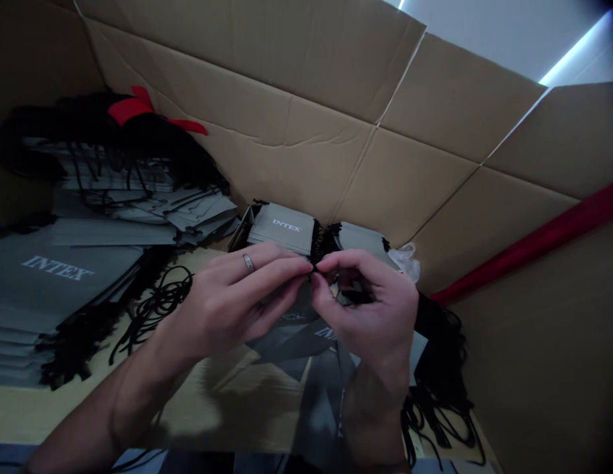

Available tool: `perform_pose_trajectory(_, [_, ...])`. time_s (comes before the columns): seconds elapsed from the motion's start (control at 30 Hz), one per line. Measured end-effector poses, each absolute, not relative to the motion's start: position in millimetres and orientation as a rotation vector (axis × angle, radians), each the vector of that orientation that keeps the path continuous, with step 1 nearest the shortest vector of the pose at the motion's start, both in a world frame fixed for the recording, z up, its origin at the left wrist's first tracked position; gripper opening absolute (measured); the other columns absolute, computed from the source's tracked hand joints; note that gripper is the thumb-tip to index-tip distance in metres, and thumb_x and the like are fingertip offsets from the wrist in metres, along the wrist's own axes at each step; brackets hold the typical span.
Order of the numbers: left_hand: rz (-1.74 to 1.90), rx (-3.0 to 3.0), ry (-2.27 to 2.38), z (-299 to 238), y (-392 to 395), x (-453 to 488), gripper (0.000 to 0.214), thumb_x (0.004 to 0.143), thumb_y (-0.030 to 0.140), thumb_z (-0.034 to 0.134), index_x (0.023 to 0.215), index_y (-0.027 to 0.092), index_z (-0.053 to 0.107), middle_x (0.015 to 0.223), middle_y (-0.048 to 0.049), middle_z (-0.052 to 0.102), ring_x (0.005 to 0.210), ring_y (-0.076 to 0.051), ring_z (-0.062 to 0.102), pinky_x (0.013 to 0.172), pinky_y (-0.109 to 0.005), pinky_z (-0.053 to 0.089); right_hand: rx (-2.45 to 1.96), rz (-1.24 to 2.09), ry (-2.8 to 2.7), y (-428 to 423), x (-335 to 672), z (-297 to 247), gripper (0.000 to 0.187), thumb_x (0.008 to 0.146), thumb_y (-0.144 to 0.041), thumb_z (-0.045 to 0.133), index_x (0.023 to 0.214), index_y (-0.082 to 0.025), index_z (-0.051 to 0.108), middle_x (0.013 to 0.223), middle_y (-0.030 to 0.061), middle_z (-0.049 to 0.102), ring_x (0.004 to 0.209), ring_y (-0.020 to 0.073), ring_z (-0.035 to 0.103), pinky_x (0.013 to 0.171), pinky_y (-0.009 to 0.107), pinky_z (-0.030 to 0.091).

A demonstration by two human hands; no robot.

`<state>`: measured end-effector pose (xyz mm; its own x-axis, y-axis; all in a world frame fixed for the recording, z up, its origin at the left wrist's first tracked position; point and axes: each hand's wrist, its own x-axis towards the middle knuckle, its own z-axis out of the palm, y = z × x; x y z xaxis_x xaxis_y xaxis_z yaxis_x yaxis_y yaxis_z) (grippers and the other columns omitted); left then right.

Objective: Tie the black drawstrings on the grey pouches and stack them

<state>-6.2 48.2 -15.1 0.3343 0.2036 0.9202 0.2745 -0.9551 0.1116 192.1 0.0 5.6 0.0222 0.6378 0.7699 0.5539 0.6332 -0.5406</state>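
Left hand [227,299] and right hand [370,303] pinch black cord [313,267], grey pieces [74,257] at nine o'clock. Cord-handling seems in hand; the next move likely needs steady pressure.

INTEX pouches [54,289] smooth, matt; walls [286,128] creased cardboard.

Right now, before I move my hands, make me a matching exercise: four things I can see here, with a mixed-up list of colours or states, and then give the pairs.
Things:
1. Left hand
2. Cord beside the left wrist
3. Plastic film
4. Cardboard wall

Colours or states:
A. Whitish and crumpled
B. Brown and creased
C. Wearing a ring
D. Black and looped

Pairs: 1-C, 2-D, 3-A, 4-B
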Motion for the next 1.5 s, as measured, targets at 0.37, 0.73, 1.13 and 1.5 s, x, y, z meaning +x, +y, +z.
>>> perform_pose_trajectory(0.37, [-1.472,-2.423,-0.459,-14,44,-15,0.02,0.103,0.014,0.078,0.121,0.019,0.071,0.096,-0.003,0.085,0.084,-0.018,0.085,0.081,-0.027,0.07,-1.062,0.101,-1.738,3,190,5,0.011,0.085,-0.013,0.078,0.089,-0.023,0.076,0.079,-0.0046,0.077,0.063,0.0111,0.065,0.066,0.026,0.058])
perform_pose_trajectory(0.73, [-1.963,-2.572,-0.718,-9,45,-14,0.015,0.086,0.021,0.086,0.094,0.031,0.078,0.072,0.0064,0.079,0.054,-0.011,0.068,0.052,-0.028,0.057,-1.025,0.286,-1.64,-1,186,9,0.013,0.079,-0.013,0.079,0.085,-0.024,0.078,0.074,-0.0052,0.076,0.056,0.0111,0.064,0.056,0.025,0.057])
perform_pose_trajectory(1.13, [-1.992,-2.703,-0.626,-8,43,-18,0.025,0.087,0.018,0.088,0.108,0.031,0.081,0.093,0.0028,0.086,0.073,-0.015,0.08,0.064,-0.027,0.063,-1.031,0.317,-1.575,-4,188,12,0.014,0.079,-0.01,0.081,0.084,-0.023,0.078,0.071,-0.007,0.073,0.057,0.0089,0.062,0.052,0.021,0.051])
perform_pose_trajectory(1.5, [-1.752,-2.534,-0.584,-11,43,-8,0.022,0.098,0.012,0.081,0.117,0.022,0.076,0.104,-0.0015,0.087,0.085,-0.013,0.083,0.075,-0.022,0.065,-1.057,0.112,-1.631,-5,188,10,0.014,0.084,-0.01,0.081,0.087,-0.023,0.078,0.077,-0.0087,0.077,0.062,0.0068,0.064,0.064,0.02,0.056])
